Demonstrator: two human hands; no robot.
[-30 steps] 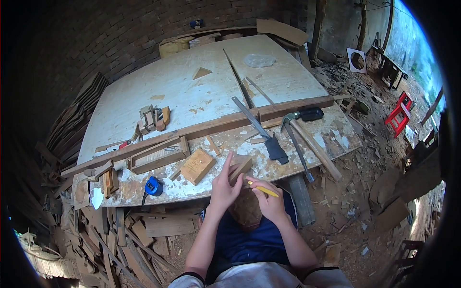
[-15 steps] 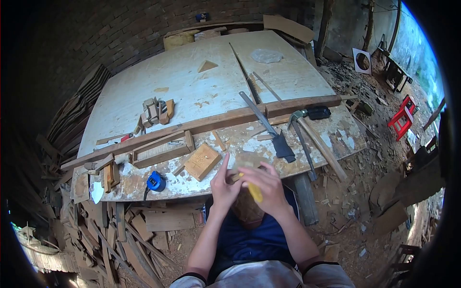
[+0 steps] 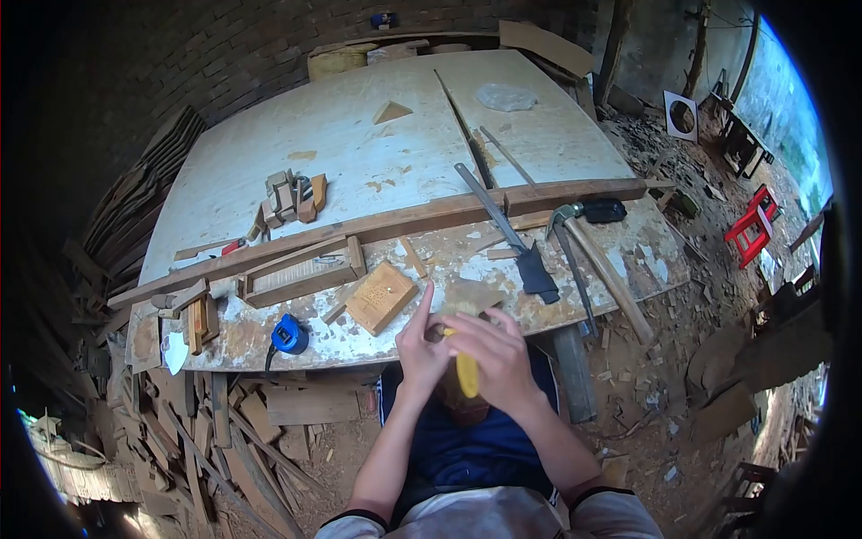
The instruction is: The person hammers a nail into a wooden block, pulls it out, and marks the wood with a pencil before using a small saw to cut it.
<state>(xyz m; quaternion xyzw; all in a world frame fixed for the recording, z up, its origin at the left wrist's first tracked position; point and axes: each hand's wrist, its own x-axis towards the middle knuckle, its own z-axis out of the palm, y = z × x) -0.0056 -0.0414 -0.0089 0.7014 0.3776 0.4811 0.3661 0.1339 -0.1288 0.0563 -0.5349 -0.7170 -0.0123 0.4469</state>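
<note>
Above the near edge of the workbench, my two hands meet around a brush with a yellow handle [image 3: 467,375]; its head is mostly covered by fingers. My right hand [image 3: 496,359] is closed on it, with the handle pointing down towards my lap. My left hand [image 3: 420,352] grips at the head end, index finger stretched upward, other fingertips partly hidden. Just beyond my left hand lies a wooden block [image 3: 382,298] with a small light spot on top. A thin wood strip [image 3: 413,257] rests behind that block.
On the workbench [image 3: 341,166] lie a blue tape measure [image 3: 289,334], a wooden box frame [image 3: 303,274], a handsaw [image 3: 494,211], a claw hammer [image 3: 611,278] and stacked wood offcuts [image 3: 292,198]. A long beam [image 3: 377,225] crosses it. Scrap wood [image 3: 260,449] covers the floor at left.
The yellow handle has swung to hang more nearly straight down. Both hands stay together in nearly the same place, and the camera view has shifted slightly.
</note>
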